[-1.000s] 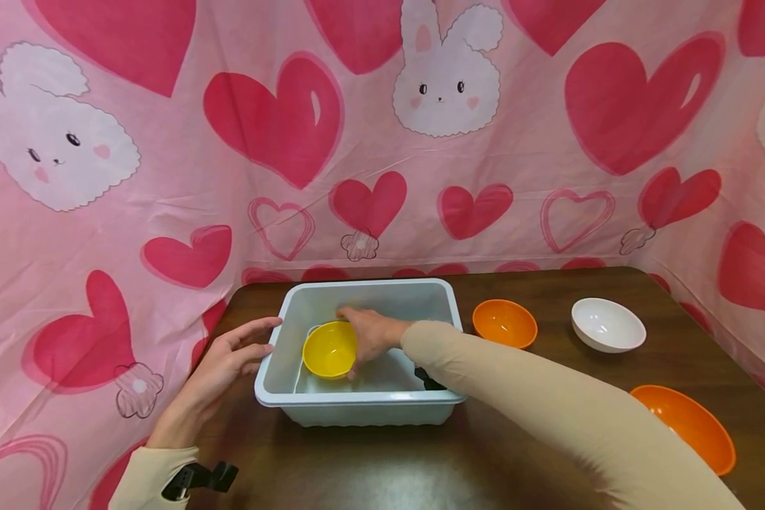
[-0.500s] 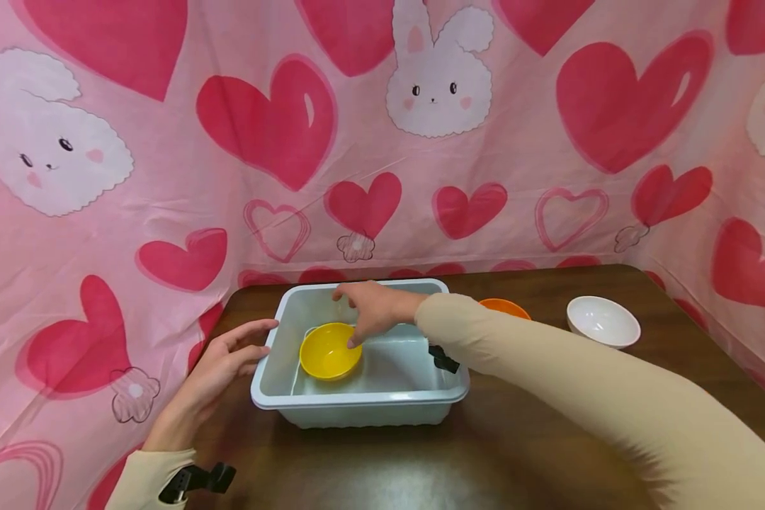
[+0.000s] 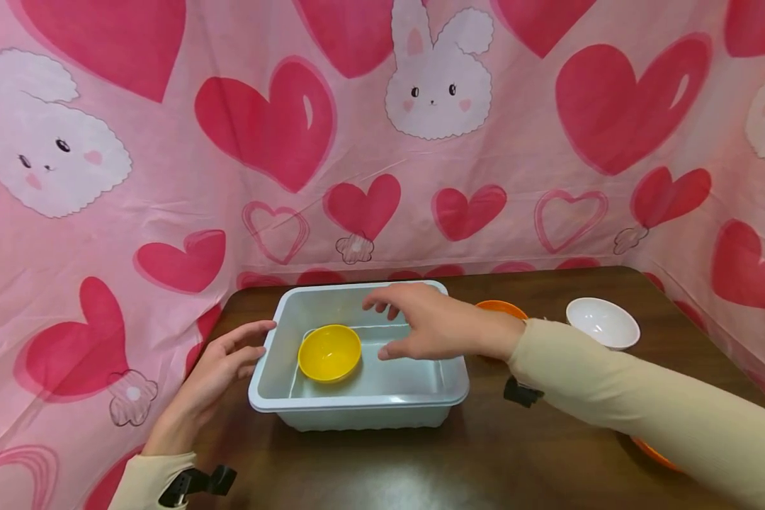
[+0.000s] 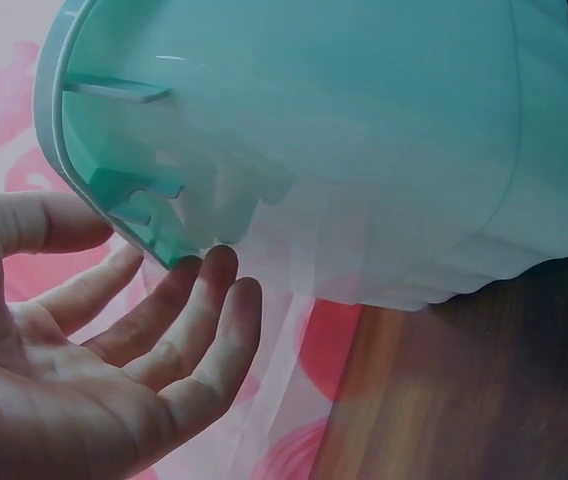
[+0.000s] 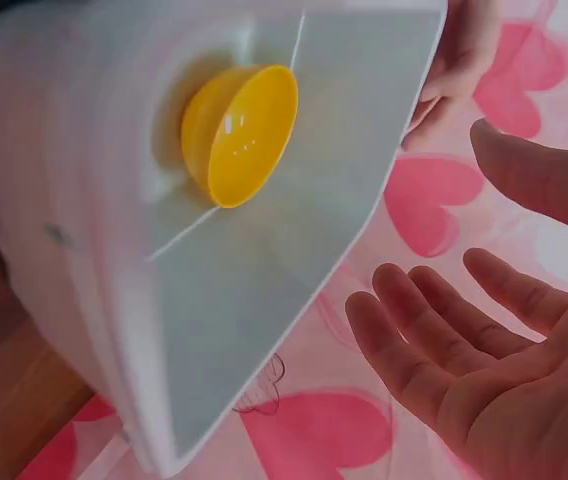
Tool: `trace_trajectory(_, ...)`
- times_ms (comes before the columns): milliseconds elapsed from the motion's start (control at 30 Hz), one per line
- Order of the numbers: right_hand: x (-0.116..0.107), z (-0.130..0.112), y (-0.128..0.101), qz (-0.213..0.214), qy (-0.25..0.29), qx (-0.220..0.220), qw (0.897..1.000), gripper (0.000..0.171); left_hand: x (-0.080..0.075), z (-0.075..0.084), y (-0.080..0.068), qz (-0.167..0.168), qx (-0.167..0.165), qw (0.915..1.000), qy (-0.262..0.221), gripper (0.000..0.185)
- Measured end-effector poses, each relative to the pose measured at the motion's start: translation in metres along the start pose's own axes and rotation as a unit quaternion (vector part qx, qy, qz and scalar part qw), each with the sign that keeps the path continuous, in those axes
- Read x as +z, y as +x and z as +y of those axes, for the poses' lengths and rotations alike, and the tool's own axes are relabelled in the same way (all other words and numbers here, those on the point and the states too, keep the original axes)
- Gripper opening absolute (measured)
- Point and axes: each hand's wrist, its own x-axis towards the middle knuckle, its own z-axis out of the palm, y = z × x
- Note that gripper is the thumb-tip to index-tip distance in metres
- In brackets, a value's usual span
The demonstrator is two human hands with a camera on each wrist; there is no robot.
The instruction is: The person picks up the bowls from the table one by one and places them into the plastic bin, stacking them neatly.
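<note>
One yellow bowl | in tub | between left grip, right grip | both wide

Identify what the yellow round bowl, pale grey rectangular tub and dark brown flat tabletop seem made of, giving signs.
Yellow round bowl: glossy, probably plastic, perhaps ceramic; sharp highlights.
Pale grey rectangular tub: likely smooth plastic; moulded ribs beneath its rim.
Dark brown flat tabletop: satin, perhaps wood or laminate; grain, soft reflection.

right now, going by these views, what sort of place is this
Probably a small staged corner for filming tabletop work, though the wider room is out of view. A heart-patterned pink cloth hangs behind a dark wooden table, where a tub holds a yellow bowl.
</note>
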Motion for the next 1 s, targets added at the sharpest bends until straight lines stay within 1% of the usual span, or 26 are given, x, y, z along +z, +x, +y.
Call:
trace_trajectory(200,0.008,0.011,-0.046,0.037,0.006,-0.019,0.999,0.059,-0.001,0.001,0.001,0.003,0.009,0.9999,-0.005,0.051)
trace_trajectory(300,0.013,0.017,-0.066,0.059,0.011,-0.018,0.998,0.058,0.0,0.001,0.001,0.004,0.008,0.9999,-0.009,0.051)
trace_trajectory(400,0.015,0.019,-0.085,0.08,0.021,-0.007,0.997,0.058,0.0,0.0,0.001,0.005,0.006,0.9999,-0.014,0.051)
trace_trajectory(567,0.014,0.026,-0.117,0.109,0.039,0.011,0.993,0.064,0.001,-0.004,-0.001,0.007,0.007,0.9998,-0.017,0.05)
trace_trajectory(633,0.015,0.031,-0.126,0.126,0.032,0.006,0.992,0.064,0.001,-0.005,-0.001,0.007,0.007,0.9998,-0.016,0.05)
trace_trajectory(767,0.02,0.042,-0.144,0.167,0.002,-0.003,0.986,0.065,0.0,-0.005,-0.001,0.007,0.009,0.9998,-0.015,0.05)
trace_trajectory(867,0.024,0.048,-0.155,0.192,-0.015,0.009,0.981,0.07,-0.001,-0.003,0.0,0.006,0.01,0.9999,-0.01,0.051)
trace_trajectory(1000,0.027,0.055,-0.169,0.206,-0.033,0.04,0.977,0.073,-0.001,-0.004,0.0,0.002,0.011,0.9999,-0.009,0.052)
